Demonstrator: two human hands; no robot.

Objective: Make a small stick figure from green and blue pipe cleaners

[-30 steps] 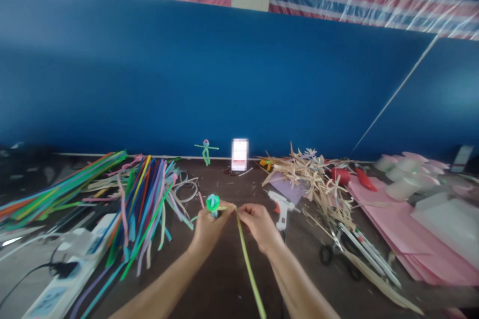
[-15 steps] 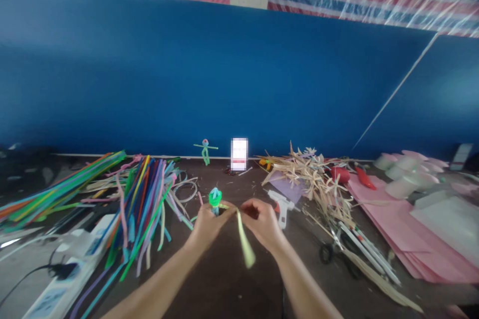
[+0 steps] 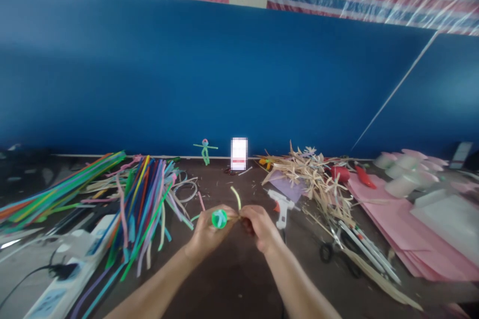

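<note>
My left hand [image 3: 210, 229] is closed around a small pipe-cleaner figure [image 3: 219, 218], whose round green and light-blue head shows above the fingers. A yellow pipe cleaner [image 3: 237, 198] rises from between the two hands, its free end pointing away from me. The fingertips of my right hand [image 3: 257, 224] pinch this yellow strand right beside the left fingertips. Most of the figure's body is hidden by the left hand. Farther back, a finished-looking green pipe-cleaner figure [image 3: 205, 153] with outstretched arms stands against the blue wall.
Bundles of coloured pipe cleaners [image 3: 144, 204] lie on the left beside a white power strip [image 3: 71, 274]. To the right are a glue gun [image 3: 282, 207], straw-coloured flowers [image 3: 310, 174], scissors [image 3: 331, 249] and pink sheets [image 3: 404, 229]. A bright phone screen [image 3: 239, 153] stands at the back.
The yellow pipe cleaner's free end has swung from hanging toward me to pointing away. The left hand's figure has tilted, its head lower and facing me. My right hand has closed nearer the left.
</note>
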